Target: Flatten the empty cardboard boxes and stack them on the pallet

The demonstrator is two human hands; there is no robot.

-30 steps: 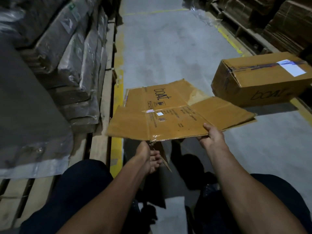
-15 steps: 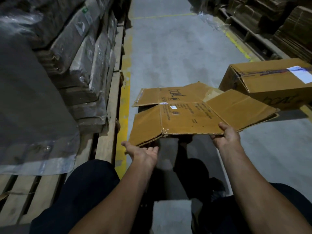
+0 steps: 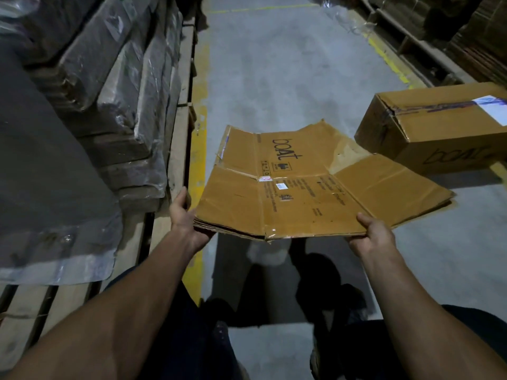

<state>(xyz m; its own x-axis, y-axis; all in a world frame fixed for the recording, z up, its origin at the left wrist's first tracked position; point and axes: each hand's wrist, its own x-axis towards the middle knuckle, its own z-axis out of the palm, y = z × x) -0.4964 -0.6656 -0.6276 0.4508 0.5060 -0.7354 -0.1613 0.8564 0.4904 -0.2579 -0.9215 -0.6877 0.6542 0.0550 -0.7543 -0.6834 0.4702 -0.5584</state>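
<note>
A flattened brown cardboard box with black "boat" lettering hangs level above the grey floor in front of me. My left hand grips its near left corner, thumb up along the left edge. My right hand grips its near right edge, thumb on top. A second box, still assembled and taped, with a white label, lies on the floor at the right. The wooden pallet runs along the left, under wrapped stacks.
Plastic-wrapped stacks of flat cardboard fill the pallet at the left. A yellow floor line borders it. More cardboard stacks on pallets line the far right. The grey concrete aisle stretches ahead. My dark-trousered legs are below.
My left hand, which was free below the sheet, has taken hold of its near left corner. The flattened box now lies more level and spread out between both hands.
</note>
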